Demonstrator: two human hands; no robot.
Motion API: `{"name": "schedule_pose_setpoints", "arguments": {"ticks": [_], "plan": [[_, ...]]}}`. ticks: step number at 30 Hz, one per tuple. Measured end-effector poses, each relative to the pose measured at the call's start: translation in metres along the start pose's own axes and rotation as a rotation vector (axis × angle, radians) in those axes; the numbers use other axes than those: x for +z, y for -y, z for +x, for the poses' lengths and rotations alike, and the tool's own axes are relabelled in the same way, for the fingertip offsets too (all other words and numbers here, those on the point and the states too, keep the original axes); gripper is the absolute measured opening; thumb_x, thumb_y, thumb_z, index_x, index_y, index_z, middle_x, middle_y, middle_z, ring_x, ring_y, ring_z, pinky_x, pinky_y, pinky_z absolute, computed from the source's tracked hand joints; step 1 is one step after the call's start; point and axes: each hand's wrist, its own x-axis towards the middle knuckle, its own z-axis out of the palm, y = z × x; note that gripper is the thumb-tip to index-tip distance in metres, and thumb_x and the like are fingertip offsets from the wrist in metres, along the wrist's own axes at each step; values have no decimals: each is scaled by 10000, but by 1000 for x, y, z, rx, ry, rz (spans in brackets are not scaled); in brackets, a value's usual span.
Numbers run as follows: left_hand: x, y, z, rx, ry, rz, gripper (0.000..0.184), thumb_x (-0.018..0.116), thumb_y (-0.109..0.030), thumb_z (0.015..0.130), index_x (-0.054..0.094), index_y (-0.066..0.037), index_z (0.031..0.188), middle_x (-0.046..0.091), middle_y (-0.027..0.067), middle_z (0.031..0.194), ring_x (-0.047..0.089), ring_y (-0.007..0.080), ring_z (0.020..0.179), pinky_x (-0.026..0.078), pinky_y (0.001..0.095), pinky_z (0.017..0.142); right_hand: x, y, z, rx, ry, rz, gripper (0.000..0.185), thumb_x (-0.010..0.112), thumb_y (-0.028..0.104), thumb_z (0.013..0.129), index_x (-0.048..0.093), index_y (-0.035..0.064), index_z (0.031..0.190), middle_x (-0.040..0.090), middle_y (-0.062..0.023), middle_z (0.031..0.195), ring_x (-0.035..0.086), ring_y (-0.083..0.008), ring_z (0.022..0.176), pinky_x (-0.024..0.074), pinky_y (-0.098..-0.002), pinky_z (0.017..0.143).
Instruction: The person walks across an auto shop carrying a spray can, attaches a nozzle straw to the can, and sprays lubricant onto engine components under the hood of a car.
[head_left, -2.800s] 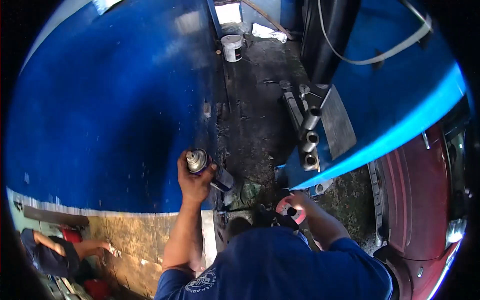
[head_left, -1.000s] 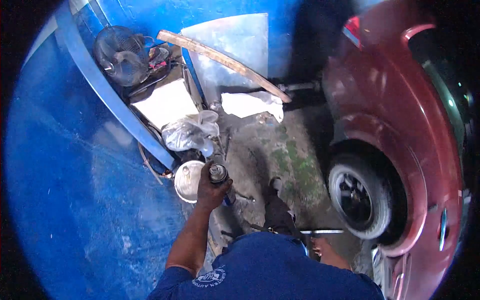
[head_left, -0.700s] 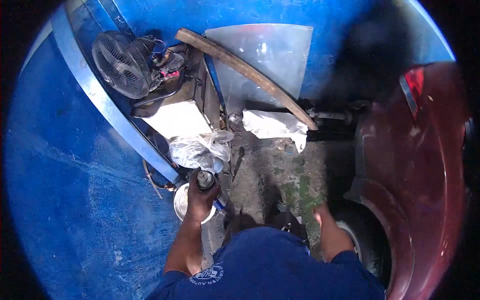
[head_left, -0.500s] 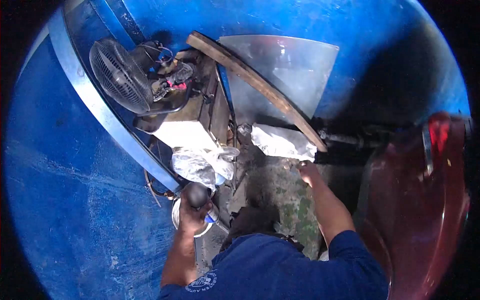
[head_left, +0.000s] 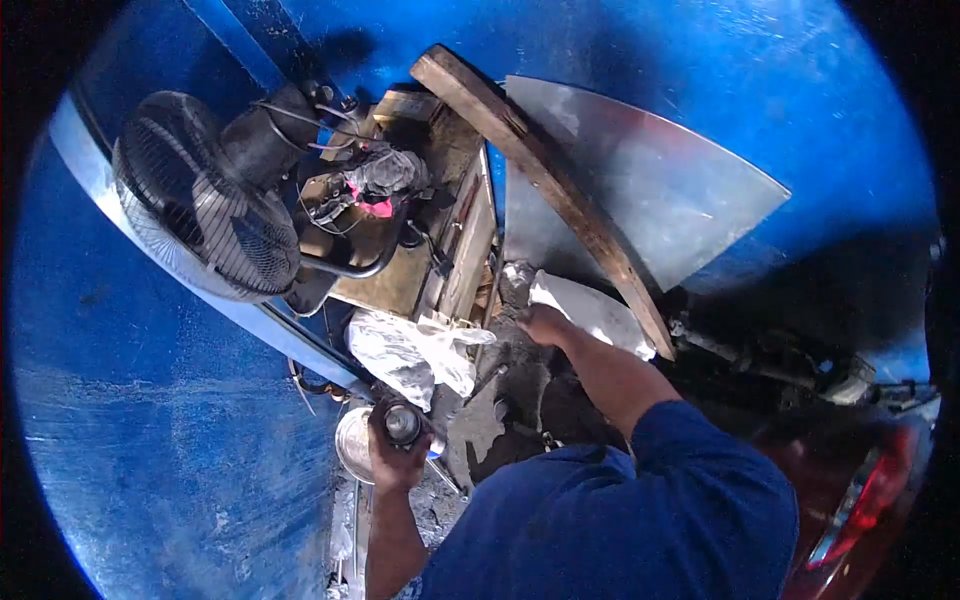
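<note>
My left hand (head_left: 392,462) is wrapped around an upright can (head_left: 403,426) with a dark rim, a paler round centre on top and a blue patch low on its side. Just behind that hand stands a white bucket (head_left: 353,440). My right hand (head_left: 545,325) is stretched forward, its fingers curled together beside the white sheet-like piece (head_left: 585,308) on the floor; whatever they hold is hidden. Between the hands, a clear plastic bag (head_left: 395,350) hangs against the front of a wooden bench (head_left: 385,285).
A black fan (head_left: 205,200) and dark cloth (head_left: 390,172) rest on the bench. A wooden beam (head_left: 550,185) leans across a grey metal sheet (head_left: 640,190) against the blue wall (head_left: 720,60). At the lower right is a dark red car body (head_left: 800,470) with a tail light.
My right hand has moved left, away from the beam's lower end. The view has turned and come closer to the bench. The can's top now shows a pale centre instead of plain dark.
</note>
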Motion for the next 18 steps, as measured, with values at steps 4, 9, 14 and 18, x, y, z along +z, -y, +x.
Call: {"name": "schedule_pose_setpoints", "arguments": {"ticks": [4,9,14,18], "plan": [[15,28,-11,352,-349,797,744,804,-8,747,406,-37,1374,554,96,1108,602,200,967,564,341,798,-54,34,138,-52,1,38,728,592,408,971,281,-5,1484,529,-312,1350,547,-413,1237,434,-462,1036],[13,75,-30,392,-548,874,792,773,59,719,374,-56,1393,560,96,1114,614,201,949,561,333,816,-17,42,281,-52,-54,533,138,581,113,795,667,71,895,685,-121,871,675,-286,841,537,-403,804],[69,87,0,266,-575,654,775,767,53,745,358,-49,1395,572,89,1098,612,192,973,554,331,824,-5,32,292,-11,33,729,142,593,105,840,676,21,919,663,-156,759,682,-265,758,559,-407,659],[93,79,23,346,-514,1066,730,816,-57,768,396,-41,1366,578,101,1106,614,202,994,539,355,862,-69,43,241,207,196,960,191,577,180,940,653,5,924,601,-111,705,591,-214,610,497,-391,534]]}}
